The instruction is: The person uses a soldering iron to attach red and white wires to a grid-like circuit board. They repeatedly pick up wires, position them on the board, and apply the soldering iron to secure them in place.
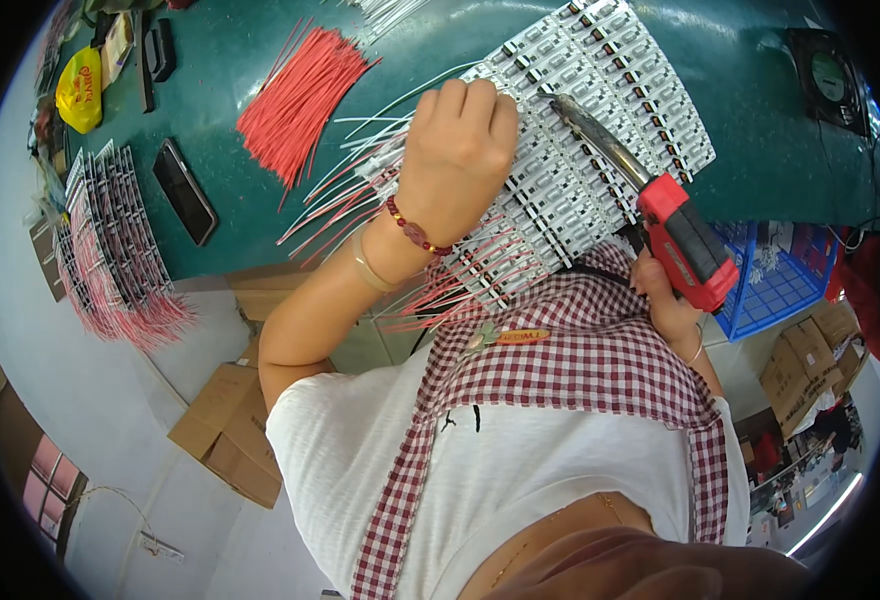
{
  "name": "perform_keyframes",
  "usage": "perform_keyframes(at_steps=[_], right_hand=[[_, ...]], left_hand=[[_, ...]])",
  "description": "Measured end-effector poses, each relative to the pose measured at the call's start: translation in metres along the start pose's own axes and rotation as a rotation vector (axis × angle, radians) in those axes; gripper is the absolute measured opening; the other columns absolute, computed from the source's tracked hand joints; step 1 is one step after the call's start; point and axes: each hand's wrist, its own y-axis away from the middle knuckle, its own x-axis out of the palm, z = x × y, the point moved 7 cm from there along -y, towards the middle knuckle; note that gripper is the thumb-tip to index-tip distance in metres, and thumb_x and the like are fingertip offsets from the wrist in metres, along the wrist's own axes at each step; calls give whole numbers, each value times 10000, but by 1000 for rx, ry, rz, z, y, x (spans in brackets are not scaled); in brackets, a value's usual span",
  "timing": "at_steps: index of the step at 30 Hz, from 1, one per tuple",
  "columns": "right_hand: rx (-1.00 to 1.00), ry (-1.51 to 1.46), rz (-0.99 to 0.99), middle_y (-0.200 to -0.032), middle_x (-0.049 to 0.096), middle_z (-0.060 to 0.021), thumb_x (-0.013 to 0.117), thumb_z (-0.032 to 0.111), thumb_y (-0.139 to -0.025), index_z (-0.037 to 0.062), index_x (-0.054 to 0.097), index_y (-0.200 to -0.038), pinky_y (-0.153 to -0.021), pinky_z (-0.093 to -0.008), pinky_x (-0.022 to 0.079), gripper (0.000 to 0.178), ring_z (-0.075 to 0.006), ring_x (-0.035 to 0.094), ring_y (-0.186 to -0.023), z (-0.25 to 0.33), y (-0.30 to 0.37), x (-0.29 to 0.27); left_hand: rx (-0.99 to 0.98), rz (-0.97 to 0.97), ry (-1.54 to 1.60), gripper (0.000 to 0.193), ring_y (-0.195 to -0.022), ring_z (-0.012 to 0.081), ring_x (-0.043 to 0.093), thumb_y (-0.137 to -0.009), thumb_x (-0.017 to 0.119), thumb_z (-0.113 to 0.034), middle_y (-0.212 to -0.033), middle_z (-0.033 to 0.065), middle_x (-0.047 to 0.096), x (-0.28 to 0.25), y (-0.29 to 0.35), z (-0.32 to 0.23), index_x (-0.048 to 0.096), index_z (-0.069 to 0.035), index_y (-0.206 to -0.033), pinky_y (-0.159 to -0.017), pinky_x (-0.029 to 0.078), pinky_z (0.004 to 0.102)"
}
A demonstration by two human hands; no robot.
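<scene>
My left hand lies over a large panel of small white circuit boards, its fingers curled down. Whatever those fingertips hold is hidden beneath the hand. Thin white and red wires stick out from the panel's left side, near my left wrist. At the right, my right hand is closed on a red and black soldering gun, with most of its grip hidden. The gun's metal barrel slants up and left, its tip over the panel close to my left fingers. More red-wired boards show below my left wrist.
A bundle of red wires lies on the green table, with white wires behind it. Farther left are a phone, wired boards and a yellow bag. A small fan and a blue basket are at the right.
</scene>
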Motion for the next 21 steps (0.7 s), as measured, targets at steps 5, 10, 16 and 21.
perform_keyframes(at_steps=[5, 10, 16, 21], right_hand=[[21, -33, -15, -685, 523, -64, 555, 92, -905, -74, 464, -1230, -524, -261, 419, 375, -115, 479, -539, -4, 5, -3], [102, -88, 15, -683, 521, -61, 555, 92, -906, -76, 457, -1220, -520, -255, 414, 370, -111, 480, -537, -9, 6, -1], [60, -54, 20, -682, 517, -60, 551, 78, -906, -76, 454, -1215, -522, -257, 418, 358, -115, 484, -540, -11, 6, -2], [50, -43, 29, -681, 513, -61, 559, 87, -905, -76, 462, -1203, -520, -257, 419, 353, -115, 481, -539, -14, 8, -2]], left_hand=[[8, -149, 40, 251, -701, 231, 495, -665, 591, -1, -762, 74, 470, -16, 4, -3, 630, -10, -913, -611, 425, 332], [13, -139, 107, 254, -683, 228, 492, -660, 590, 8, -742, 73, 458, -3, 7, -7, 631, 0, -910, -601, 430, 333], [13, -101, 89, 250, -676, 223, 492, -668, 589, 10, -733, 80, 448, 0, 5, -9, 627, 3, -915, -594, 427, 329], [16, -77, 74, 240, -695, 228, 509, -677, 591, 20, -757, 80, 484, -2, 5, -10, 626, -1, -913, -609, 438, 330]])
